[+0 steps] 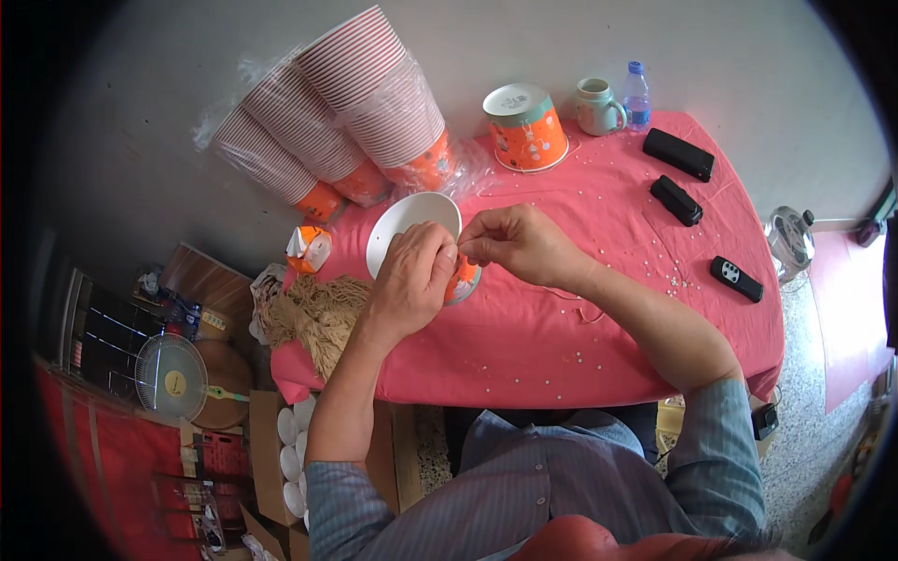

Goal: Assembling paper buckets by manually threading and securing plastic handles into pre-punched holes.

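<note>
A paper bucket (384, 224) lies tilted at the middle of the pink-covered table, its white inside and part of its orange printed outside showing. My left hand (412, 271) is closed over its rim on the near side. Close beside it, my right hand (524, 245) pinches thumb and finger together at the rim; what lies in the pinch is too small to make out. Thin orange cord (587, 316) shows on the cloth below my right forearm. A bundle of beige strings (323, 313) lies left of my left hand.
Tall stacks of nested paper buckets (365, 84) in clear plastic lean at the back left. An upturned bucket (527, 136), a mug (596, 107) and a water bottle (636, 98) stand along the back. Black devices (678, 154) lie right; small white bits dot the pink cloth (636, 206).
</note>
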Motion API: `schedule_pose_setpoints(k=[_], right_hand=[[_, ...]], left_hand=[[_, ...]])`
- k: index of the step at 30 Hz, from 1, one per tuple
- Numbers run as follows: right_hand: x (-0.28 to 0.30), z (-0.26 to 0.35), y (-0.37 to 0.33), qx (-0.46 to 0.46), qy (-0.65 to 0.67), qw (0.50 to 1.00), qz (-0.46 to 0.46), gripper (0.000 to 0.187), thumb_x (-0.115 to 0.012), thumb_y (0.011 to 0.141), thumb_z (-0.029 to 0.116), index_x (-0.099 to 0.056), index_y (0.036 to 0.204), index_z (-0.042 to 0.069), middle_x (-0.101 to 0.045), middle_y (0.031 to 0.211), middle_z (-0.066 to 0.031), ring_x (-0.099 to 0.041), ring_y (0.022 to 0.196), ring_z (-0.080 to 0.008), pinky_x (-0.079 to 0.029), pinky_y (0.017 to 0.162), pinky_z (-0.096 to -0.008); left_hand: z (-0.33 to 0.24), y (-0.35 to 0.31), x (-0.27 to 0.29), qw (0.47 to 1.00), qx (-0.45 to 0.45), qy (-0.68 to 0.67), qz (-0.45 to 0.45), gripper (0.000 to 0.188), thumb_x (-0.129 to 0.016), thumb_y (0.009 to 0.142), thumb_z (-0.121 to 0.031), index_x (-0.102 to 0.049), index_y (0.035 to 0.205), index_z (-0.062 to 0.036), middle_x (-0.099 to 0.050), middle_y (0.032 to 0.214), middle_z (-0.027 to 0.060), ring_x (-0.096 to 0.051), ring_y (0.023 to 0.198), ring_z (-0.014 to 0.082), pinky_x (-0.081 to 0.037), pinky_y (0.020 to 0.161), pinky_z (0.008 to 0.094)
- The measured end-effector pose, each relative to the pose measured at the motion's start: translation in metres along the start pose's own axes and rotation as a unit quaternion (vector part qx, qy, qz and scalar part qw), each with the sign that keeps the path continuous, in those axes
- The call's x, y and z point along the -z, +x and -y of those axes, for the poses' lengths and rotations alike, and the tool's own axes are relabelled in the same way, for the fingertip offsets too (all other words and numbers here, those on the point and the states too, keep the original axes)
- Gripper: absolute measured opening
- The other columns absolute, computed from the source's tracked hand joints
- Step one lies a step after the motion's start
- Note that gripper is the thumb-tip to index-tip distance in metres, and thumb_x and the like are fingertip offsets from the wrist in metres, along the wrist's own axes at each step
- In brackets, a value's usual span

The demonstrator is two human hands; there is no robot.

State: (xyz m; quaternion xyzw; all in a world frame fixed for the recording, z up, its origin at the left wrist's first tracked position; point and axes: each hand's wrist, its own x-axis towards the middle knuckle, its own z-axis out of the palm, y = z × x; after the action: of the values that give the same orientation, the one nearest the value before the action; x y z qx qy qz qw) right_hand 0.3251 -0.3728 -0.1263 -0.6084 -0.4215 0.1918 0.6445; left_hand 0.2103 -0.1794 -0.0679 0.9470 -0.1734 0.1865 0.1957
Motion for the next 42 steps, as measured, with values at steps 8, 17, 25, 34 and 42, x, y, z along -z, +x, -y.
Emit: schedule_pose_setpoints(k=[8,17,25,34,42], right_hand=[[-0.005,0.018,-0.008,0.017,-0.068,0.997,-0.019,0.014,-0.075,0.105,0.008,-0.079,0.113,-0.002,-0.082,0.099,-0.0076,-0.076,0.094,-0.0132,-0.062,0.088,-0.0328],[0.002,0.006,-0.003,0.009,-0.117,0.993,-0.031,0.017,-0.078,0.097,0.015,-0.083,0.107,0.002,-0.083,0.095,-0.0101,-0.077,0.087,-0.0192,-0.062,0.084,-0.0376],[0.010,-0.021,0.004,-0.038,-0.171,0.983,-0.056,0.025,-0.074,0.087,0.019,-0.083,0.102,0.002,-0.080,0.090,-0.0171,-0.077,0.084,-0.0311,-0.060,0.081,-0.0449],[0.001,-0.033,0.003,-0.026,-0.200,0.977,-0.067,0.023,-0.075,0.092,0.020,-0.082,0.103,0.001,-0.081,0.090,-0.0153,-0.078,0.083,-0.0291,-0.060,0.081,-0.0431],[-0.002,-0.036,0.004,-0.018,-0.203,0.975,-0.087,0.024,-0.074,0.093,0.021,-0.081,0.103,0.000,-0.082,0.092,-0.0166,-0.080,0.086,-0.0313,-0.061,0.082,-0.0441]], left_hand=[[0.012,0.001,-0.008,0.999,0.007,-0.030,-0.011,0.016,-0.055,0.109,-0.014,-0.054,0.097,-0.0037,-0.062,0.086,0.0174,-0.059,0.083,0.0419,-0.046,0.082,0.0520],[0.006,0.001,-0.010,0.992,0.122,-0.041,-0.019,0.030,-0.063,0.111,-0.020,-0.055,0.089,0.0004,-0.062,0.081,0.0232,-0.061,0.079,0.0453,-0.047,0.072,0.0551],[0.011,-0.024,-0.014,0.989,0.126,0.075,0.011,0.041,-0.082,0.098,-0.028,-0.072,0.129,-0.0032,-0.079,0.107,0.0185,-0.076,0.101,0.0378,-0.056,0.094,0.0500],[0.023,-0.023,-0.029,0.987,0.161,-0.005,0.000,0.030,-0.080,0.097,-0.018,-0.075,0.121,-0.0009,-0.079,0.095,0.0231,-0.077,0.085,0.0401,-0.059,0.084,0.0482],[0.013,-0.021,-0.026,0.986,0.169,0.004,0.000,0.028,-0.077,0.099,-0.016,-0.075,0.122,-0.0003,-0.079,0.093,0.0240,-0.078,0.082,0.0408,-0.060,0.077,0.0485]])
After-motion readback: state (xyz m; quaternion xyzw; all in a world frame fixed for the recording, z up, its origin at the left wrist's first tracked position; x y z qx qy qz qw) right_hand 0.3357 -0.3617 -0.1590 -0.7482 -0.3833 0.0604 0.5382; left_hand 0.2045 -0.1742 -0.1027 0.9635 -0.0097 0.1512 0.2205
